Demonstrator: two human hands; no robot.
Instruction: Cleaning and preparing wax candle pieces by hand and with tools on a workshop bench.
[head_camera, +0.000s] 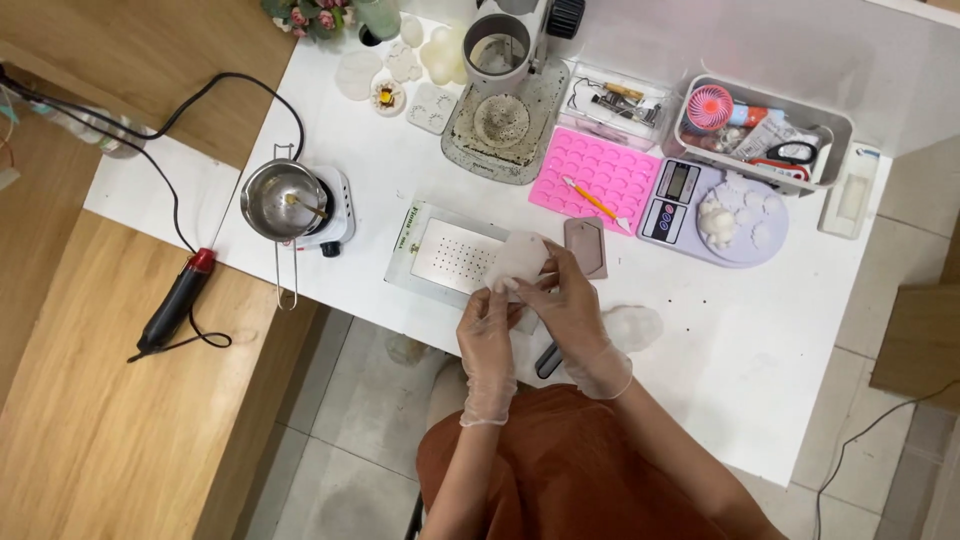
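Both my hands wear thin clear gloves and meet over the near edge of the white table (760, 330). My left hand (487, 335) and my right hand (568, 300) together pinch a pale, translucent round piece (520, 258), held just above a white dotted pad in a tray (450, 255). A small brown rectangular mould (586, 243) lies right behind my right hand. A flat white disc (634, 327) rests on the table to the right of my right wrist. A dark handle (548, 360) pokes out under my right forearm.
A pink silicone mould (600, 165) with an orange tool on it lies beside a small scale (680, 195) carrying white pieces. A steel pot (282, 198) sits on a white hotplate at left. A grey bin (765, 125) and a drill-like stand (505, 80) stand at the back.
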